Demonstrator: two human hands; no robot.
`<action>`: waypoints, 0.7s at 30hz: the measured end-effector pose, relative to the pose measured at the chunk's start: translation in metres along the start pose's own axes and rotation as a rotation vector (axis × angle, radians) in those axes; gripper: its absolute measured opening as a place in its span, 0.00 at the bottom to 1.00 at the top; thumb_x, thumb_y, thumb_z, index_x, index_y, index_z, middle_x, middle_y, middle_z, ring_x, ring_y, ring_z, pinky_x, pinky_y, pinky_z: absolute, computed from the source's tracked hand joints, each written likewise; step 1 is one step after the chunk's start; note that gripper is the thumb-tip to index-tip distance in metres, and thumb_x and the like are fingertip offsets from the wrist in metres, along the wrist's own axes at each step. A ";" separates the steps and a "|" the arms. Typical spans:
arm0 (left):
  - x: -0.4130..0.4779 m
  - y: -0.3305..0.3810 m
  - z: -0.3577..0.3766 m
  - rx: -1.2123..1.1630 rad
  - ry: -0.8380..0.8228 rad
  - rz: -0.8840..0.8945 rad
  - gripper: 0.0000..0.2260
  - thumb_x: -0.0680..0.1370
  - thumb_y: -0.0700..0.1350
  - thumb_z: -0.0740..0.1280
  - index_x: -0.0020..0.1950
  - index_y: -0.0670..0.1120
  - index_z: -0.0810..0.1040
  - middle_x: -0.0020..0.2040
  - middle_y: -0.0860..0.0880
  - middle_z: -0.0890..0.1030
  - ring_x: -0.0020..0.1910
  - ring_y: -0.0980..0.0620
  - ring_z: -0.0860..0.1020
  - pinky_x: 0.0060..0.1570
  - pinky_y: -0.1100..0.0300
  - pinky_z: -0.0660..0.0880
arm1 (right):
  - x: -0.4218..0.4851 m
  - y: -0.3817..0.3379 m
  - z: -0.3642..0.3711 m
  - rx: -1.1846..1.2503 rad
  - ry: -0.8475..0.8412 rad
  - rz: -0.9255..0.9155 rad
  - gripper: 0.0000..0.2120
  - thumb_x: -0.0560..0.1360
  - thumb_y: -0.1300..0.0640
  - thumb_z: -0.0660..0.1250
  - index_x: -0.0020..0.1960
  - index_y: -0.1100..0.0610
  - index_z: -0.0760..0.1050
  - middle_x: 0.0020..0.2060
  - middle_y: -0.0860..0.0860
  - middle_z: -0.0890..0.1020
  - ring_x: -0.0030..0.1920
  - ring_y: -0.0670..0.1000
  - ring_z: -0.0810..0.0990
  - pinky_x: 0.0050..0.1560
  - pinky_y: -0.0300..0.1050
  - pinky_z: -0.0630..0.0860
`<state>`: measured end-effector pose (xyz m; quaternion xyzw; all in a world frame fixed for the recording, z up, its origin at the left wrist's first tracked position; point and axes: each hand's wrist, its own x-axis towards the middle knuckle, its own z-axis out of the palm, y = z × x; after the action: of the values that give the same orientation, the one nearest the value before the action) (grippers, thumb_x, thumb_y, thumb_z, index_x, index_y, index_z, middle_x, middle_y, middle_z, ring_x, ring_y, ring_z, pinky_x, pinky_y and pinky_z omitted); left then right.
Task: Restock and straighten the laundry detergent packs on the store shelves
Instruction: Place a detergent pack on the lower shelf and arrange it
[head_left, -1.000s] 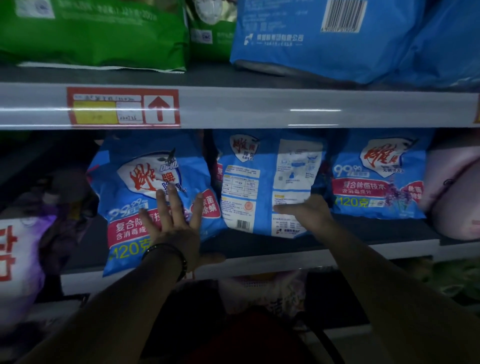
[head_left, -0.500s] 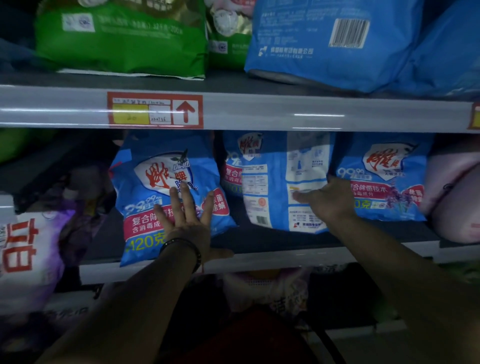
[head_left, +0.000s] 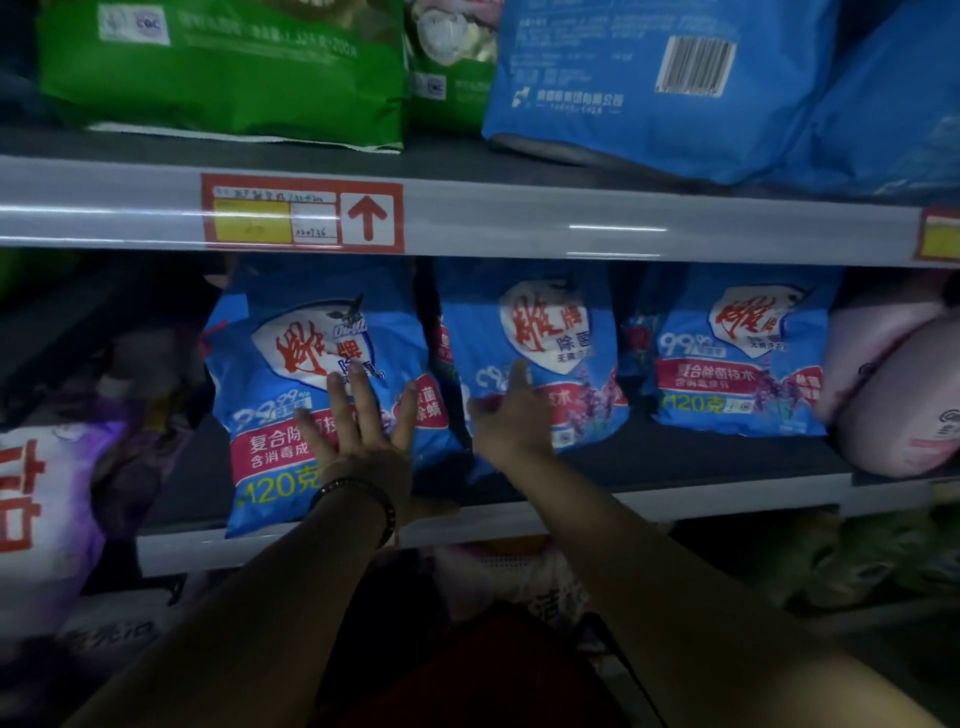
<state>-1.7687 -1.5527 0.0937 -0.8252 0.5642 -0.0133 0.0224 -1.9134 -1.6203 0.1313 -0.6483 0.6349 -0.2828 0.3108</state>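
**A:** What are your hands on?

**B:** My left hand (head_left: 363, 441) lies flat on the front of the left blue pack (head_left: 280, 452), fingers straight and spread, nothing grasped. There is a dark bracelet (head_left: 363, 493) on that wrist. My right hand (head_left: 506, 421) is against the lower left of the middle blue pack (head_left: 550, 332), with one digit pointing up. It is blurred, so I can't tell whether it grips or only touches.

**A:** What do the packs stand on?

**B:** A dark shelf (head_left: 675, 457) with a pale front lip, across the middle of the frame, in a dim aisle. Above it runs a pale price rail (head_left: 519, 228) with a red-framed tag (head_left: 301, 215) left of centre. On the level above, a green bag (head_left: 223, 67) lies upper left and a big blue bag (head_left: 649, 78) upper right, barcode showing. A pink pack (head_left: 893, 395) sits at the right edge and a white-and-purple bag (head_left: 41, 519) at the lower left.

**A:** Which way do they point?

**B:** All three have their printed fronts toward me, logo at the top, long axis up and down. The left one leans, with its bottom edge out over the lip. The right blue pack (head_left: 737, 364) stands further back, centre right, apart from my hands.
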 end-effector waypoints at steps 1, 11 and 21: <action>0.000 0.000 0.000 0.002 0.000 0.001 0.63 0.75 0.49 0.74 0.73 0.51 0.15 0.71 0.27 0.19 0.72 0.21 0.24 0.67 0.16 0.37 | 0.003 0.000 0.004 0.033 -0.041 -0.001 0.43 0.80 0.48 0.71 0.86 0.51 0.50 0.73 0.62 0.71 0.70 0.63 0.75 0.68 0.58 0.78; -0.004 0.000 -0.008 -0.048 0.015 0.070 0.70 0.54 0.89 0.52 0.75 0.51 0.17 0.74 0.28 0.21 0.76 0.22 0.27 0.70 0.17 0.41 | -0.003 0.082 -0.043 -0.301 0.316 -0.046 0.65 0.66 0.25 0.74 0.86 0.55 0.42 0.78 0.71 0.57 0.78 0.73 0.61 0.75 0.72 0.63; 0.011 -0.001 0.018 -0.031 0.118 0.013 0.64 0.73 0.63 0.74 0.74 0.51 0.16 0.75 0.27 0.23 0.75 0.21 0.26 0.65 0.15 0.36 | 0.050 0.038 -0.006 -0.345 0.055 0.207 0.64 0.74 0.22 0.61 0.78 0.53 0.17 0.76 0.73 0.26 0.80 0.74 0.32 0.79 0.71 0.36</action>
<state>-1.7634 -1.5621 0.0762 -0.8197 0.5699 -0.0533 -0.0236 -1.9411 -1.6704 0.1053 -0.6153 0.7453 -0.1541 0.2052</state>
